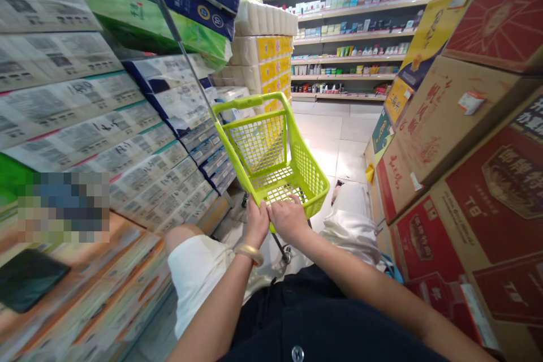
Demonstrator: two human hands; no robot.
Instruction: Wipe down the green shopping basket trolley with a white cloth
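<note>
A lime-green wheeled shopping basket (307, 172) stands in front of me, tilted, and nothing lies in it. Both hands are at its near edge, side by side and touching. My left hand (256, 222) is closed on the near left corner of the rim. Beside it, my right hand (291, 218) is closed over the near rim, fingertips bent inward. Part of the fingers is hidden behind the rim and the hands. A thin metal pole (186, 56) rises from the basket's left side toward the upper left. A gold bangle (250, 254) circles my left wrist.
Stacked paper packs (114, 141) line the left side, with a dark phone-like slab (31, 280) on orange boxes. Cartons (462, 124) are piled on the right. Shelves of small goods (352, 28) stand behind the tiled floor (324, 130). A white bag-like bundle (352, 218) lies right of the basket.
</note>
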